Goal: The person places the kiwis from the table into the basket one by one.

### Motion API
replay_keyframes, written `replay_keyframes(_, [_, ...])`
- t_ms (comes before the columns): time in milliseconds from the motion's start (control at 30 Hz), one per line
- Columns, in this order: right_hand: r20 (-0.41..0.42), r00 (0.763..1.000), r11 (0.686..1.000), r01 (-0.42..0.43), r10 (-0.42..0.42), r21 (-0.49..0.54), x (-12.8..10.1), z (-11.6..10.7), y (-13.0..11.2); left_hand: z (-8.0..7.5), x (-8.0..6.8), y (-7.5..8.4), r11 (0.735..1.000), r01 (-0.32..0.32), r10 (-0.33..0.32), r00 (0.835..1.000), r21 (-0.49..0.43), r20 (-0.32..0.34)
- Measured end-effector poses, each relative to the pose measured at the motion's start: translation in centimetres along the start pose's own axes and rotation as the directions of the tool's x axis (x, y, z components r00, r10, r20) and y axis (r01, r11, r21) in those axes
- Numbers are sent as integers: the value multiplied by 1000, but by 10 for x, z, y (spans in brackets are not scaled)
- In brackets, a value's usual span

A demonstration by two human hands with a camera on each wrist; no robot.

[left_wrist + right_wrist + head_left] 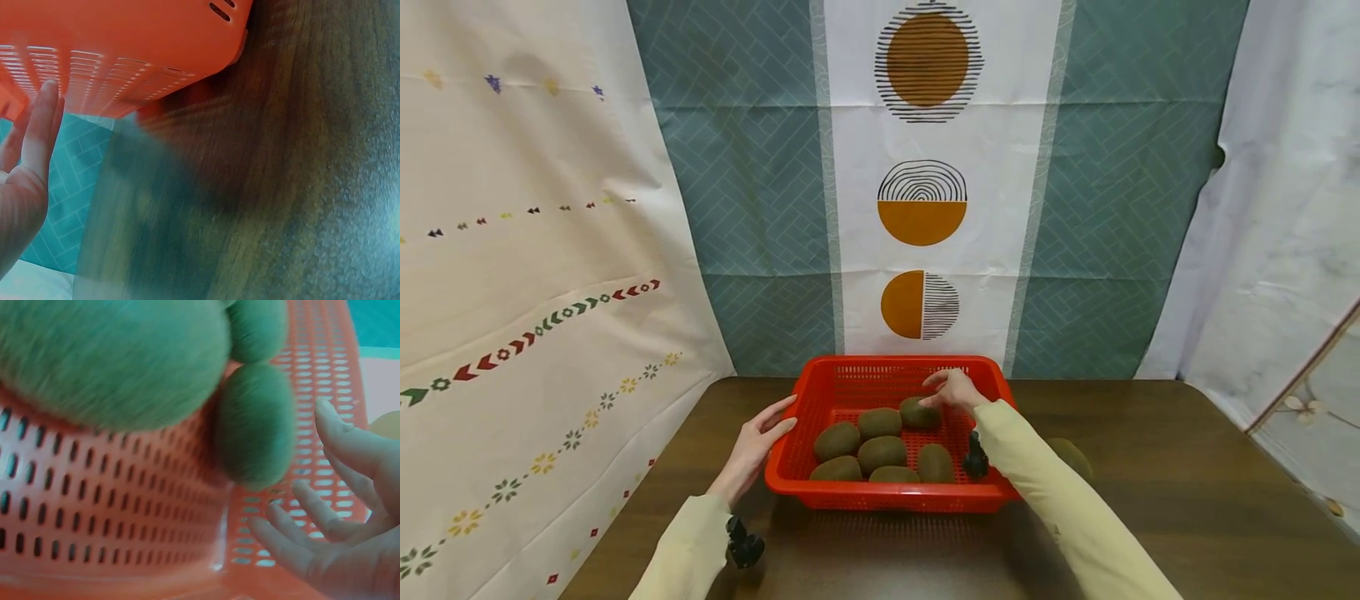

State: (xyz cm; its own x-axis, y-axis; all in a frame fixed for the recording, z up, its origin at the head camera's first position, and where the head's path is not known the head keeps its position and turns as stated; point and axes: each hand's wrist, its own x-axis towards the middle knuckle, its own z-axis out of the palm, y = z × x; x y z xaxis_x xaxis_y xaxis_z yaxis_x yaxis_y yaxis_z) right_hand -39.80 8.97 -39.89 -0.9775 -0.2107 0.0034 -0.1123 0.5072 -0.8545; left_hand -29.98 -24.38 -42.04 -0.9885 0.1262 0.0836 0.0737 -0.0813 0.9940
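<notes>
A red plastic basket (895, 497) with slotted walls stands on the table, holding several brown fuzzy kiwis (882, 453). My left hand (752, 446) is at the basket's left side, its fingers fairly straight along the outer wall; in the left wrist view the fingertips (49, 87) overlap the slotted wall. Inside the basket at the back right, my right hand (955, 390) is beside the rearmost kiwi (919, 413). The right wrist view shows its fingers spread, with a gap between them and the nearest kiwi (256, 428). Nothing is held in either hand.
Another kiwi (1072, 458) lies on the brown wooden table (1157, 467) right of the basket, partly hidden by my right sleeve. A patterned cloth (760, 250) hangs behind the table. White cloth (542, 333) hangs along the left side.
</notes>
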Motion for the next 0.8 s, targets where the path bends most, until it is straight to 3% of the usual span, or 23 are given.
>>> replay_keyframes(167, [17, 999, 998, 38, -39, 59, -7, -9, -15, -6, 8, -15, 999, -20, 21, 999, 33, -31])
replay_keyframes(400, [37, 997, 986, 54, -60, 156, -13, -24, -34, 2, -3, 4, 1000, 8, -8, 1000, 8, -1])
replay_keyframes(567, [55, 994, 972, 81, -96, 221, -19, -40, -38, 3, -2, 3, 1000, 18, -18, 1000, 3, -12])
replay_keyframes(800, [79, 989, 937, 90, -124, 337, -25, -64, -32, -4, 5, -11, 1000, -4, 4, 1000, -9, -12])
